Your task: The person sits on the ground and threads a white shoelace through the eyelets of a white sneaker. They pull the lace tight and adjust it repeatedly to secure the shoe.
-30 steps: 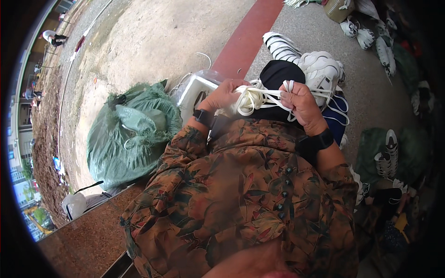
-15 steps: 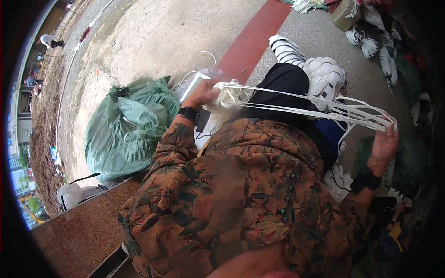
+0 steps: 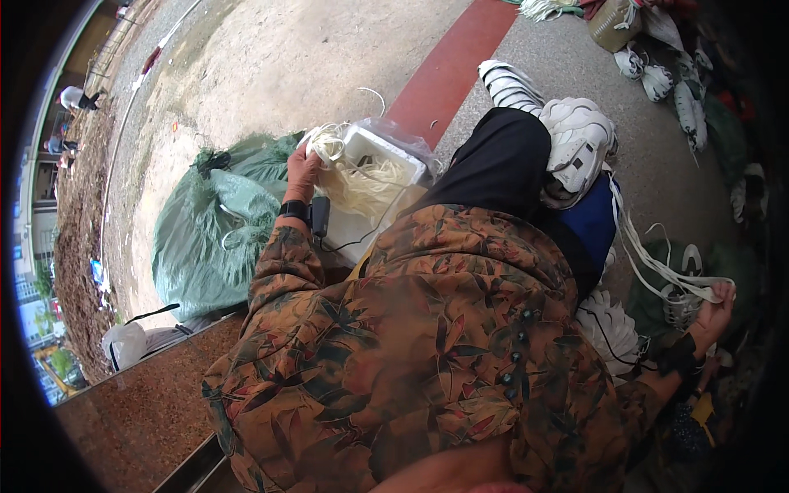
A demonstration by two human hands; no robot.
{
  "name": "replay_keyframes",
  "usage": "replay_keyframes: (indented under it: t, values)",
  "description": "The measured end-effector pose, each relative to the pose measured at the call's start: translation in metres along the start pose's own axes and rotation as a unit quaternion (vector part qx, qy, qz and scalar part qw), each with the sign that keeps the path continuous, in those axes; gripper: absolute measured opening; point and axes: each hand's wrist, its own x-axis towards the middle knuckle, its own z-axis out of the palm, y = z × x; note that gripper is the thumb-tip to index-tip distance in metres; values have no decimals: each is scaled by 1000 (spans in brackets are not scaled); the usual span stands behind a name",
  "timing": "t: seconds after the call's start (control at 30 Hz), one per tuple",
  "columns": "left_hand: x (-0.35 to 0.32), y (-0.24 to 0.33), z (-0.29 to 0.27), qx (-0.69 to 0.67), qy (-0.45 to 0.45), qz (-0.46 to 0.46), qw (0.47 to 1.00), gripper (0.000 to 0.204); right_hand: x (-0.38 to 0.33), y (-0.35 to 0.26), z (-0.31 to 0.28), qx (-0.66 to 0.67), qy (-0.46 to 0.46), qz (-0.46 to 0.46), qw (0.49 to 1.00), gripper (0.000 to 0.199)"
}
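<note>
A looped bundle of thin white cord (image 3: pixel 327 141) is in my left hand (image 3: pixel 302 174), whose fingers are closed on it at the far corner of a white foam box (image 3: pixel 404 152). Pale loose strands (image 3: pixel 370 182) lie inside that box. Out at the right, my right hand (image 3: pixel 715 314) is closed on the ends of several white cords (image 3: pixel 645 253). These cords droop from my fingers up toward the blue cloth (image 3: pixel 590 223) by my leg. Beside the cloth is a white shoe (image 3: pixel 577 152).
A green woven sack (image 3: pixel 209 238) stands left of the box. Near my right side lie a bundle of white cord (image 3: pixel 608 324) and another shoe (image 3: pixel 682 306). White bundles (image 3: pixel 656 82) line the ground at far right. A brown stone ledge (image 3: pixel 148 411) is at lower left.
My left hand has moved left with the looped bundle, uncovering the box. My right hand has moved right and nearer. The cords stretched between my hands now hang slack from the right hand.
</note>
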Motion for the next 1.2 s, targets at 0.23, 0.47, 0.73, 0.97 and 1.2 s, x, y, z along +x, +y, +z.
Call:
replay_keyframes:
  t: [0.23,0.47,0.73,0.97,1.2]
  values:
    - [43,-11,102,193,-49,67,978,45,34,101,157,-47,41,13,998,9]
    - [-38,174,261,48,-372,304,875,60,35,103,208,-135,-2,47,990,13]
    - [-150,294,380,-74,-598,445,662,69,25,99,269,-161,-109,66,979,16]
    - [-145,289,391,10,-638,281,717,19,25,77,234,-113,-111,39,987,11]
    - [-73,305,308,116,-470,388,784,14,28,83,193,-161,-140,81,974,12]
